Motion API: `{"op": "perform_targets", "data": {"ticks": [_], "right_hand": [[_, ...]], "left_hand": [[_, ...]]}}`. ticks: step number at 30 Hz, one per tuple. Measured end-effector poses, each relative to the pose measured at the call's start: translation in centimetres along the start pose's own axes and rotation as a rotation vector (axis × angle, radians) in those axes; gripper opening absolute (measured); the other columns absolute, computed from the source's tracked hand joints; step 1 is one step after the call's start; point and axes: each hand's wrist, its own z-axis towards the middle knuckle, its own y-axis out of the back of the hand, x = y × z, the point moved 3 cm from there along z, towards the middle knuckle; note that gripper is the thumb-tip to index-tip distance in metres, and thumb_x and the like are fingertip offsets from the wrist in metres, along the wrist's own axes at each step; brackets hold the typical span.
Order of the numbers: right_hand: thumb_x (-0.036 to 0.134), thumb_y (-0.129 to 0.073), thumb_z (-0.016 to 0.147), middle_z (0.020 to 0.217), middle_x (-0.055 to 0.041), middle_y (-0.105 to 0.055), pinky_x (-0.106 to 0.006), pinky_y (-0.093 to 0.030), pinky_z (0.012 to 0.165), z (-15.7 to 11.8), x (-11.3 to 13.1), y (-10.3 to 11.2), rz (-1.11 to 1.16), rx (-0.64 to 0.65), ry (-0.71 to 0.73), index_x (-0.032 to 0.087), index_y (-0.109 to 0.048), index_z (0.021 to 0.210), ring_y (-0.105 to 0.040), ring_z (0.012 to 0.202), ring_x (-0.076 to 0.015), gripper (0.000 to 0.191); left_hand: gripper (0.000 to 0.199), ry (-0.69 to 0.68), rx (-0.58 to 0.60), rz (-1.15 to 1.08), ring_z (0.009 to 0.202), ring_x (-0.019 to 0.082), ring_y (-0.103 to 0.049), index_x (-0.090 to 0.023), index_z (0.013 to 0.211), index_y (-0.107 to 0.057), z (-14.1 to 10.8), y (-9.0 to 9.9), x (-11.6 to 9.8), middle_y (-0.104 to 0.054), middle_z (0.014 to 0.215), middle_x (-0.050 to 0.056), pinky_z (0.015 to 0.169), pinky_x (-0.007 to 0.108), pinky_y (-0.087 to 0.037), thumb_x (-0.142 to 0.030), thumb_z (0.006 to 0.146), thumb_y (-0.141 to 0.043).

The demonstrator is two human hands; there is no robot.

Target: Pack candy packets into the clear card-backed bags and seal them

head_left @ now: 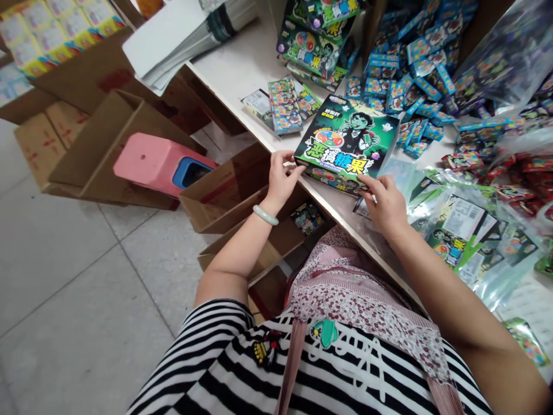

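A green and black candy box [345,135] with a cartoon vampire on its lid lies near the edge of the white table, its lid facing up. My left hand [283,178], with a pale bangle on the wrist, pinches the box's near left corner. At the near right corner, my right hand [384,204] grips it with thumb and fingers. Just behind the box are a strip of small candy packs [285,106] and a flat printed card [259,106]. The box's underside is hidden.
Similar boxes [317,46] are stacked at the back. Blue candy packs [425,63] lie heaped to the right, near red packs [525,178] and plastic bags with printed cards [466,230]. Open cartons [224,193] and a pink stool [151,164] stand left, below the table edge.
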Motion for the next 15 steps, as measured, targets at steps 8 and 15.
{"op": "perform_targets", "data": {"ticks": [8,15], "right_hand": [[0.025,-0.055,0.092,0.091,-0.0056,-0.063,-0.035,-0.053,0.074,-0.10,-0.42,0.08,0.114,-0.093,0.023,0.027,-0.068,0.121,-0.063,0.079,-0.0206,0.032],[0.027,-0.057,0.093,0.087,-0.0054,-0.065,-0.038,-0.053,0.076,-0.02,-0.21,0.01,0.111,-0.137,0.044,0.028,-0.069,0.117,-0.063,0.083,-0.0228,0.028]], "left_hand": [[0.043,-0.038,-0.059,-0.156,0.094,0.017,-0.061,-0.023,0.087,-0.050,0.69,-0.37,0.66,-0.059,0.095,0.003,0.089,0.032,-0.051,-0.064,0.084,-0.064],[0.049,-0.019,-0.072,-0.161,0.100,0.018,-0.061,-0.024,0.090,-0.047,0.64,-0.83,0.66,-0.059,0.103,0.005,0.092,0.033,-0.051,-0.071,0.084,-0.059]]}}
